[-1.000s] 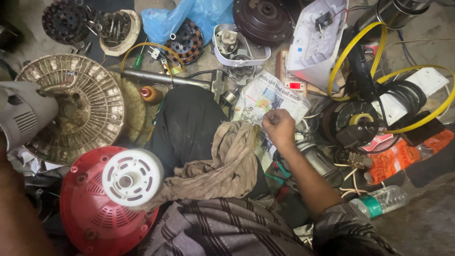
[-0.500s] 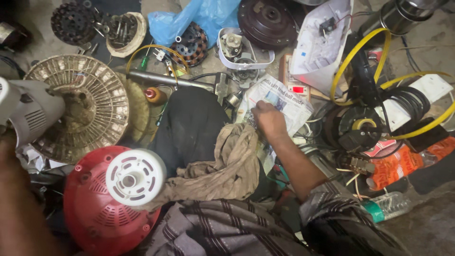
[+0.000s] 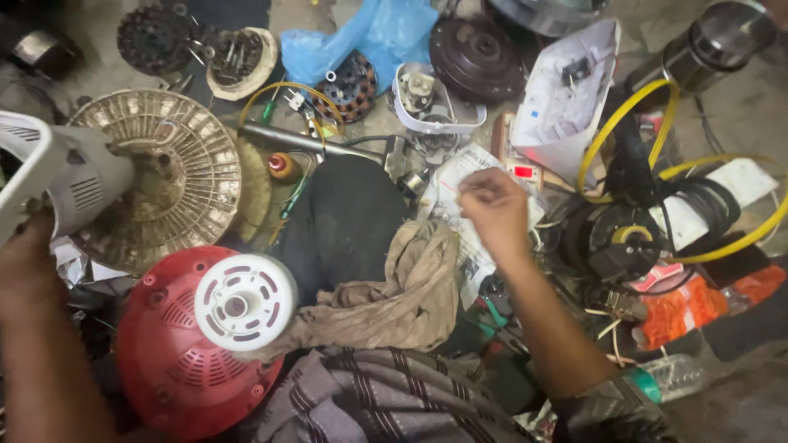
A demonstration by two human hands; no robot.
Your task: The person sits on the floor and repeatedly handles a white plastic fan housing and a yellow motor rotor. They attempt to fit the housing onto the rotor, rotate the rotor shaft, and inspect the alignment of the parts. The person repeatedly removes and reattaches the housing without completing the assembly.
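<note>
My left hand (image 3: 31, 254) is at the left edge, wrapped around the base of a grey-white motor housing (image 3: 78, 176) that lies over a round dusty metal grille (image 3: 185, 164). My right hand (image 3: 492, 209) hovers with curled fingers over a printed sheet of paper (image 3: 460, 176) in the middle. It is blurred, so I cannot tell whether it pinches anything. A brown rag (image 3: 394, 287) lies on my lap just left of that forearm, beside a black cloth (image 3: 345, 221).
A red fan cover (image 3: 172, 369) with a white disc (image 3: 246, 299) sits at lower left. Motor parts, a blue plastic bag (image 3: 369, 33), a white box (image 3: 566, 98), yellow cable (image 3: 624, 123), a metal cylinder (image 3: 714, 41) and a plastic bottle (image 3: 673, 373) crowd the floor.
My right hand has slid left and up across the paper. The grey motor housing in my left hand has come further into view toward the right.
</note>
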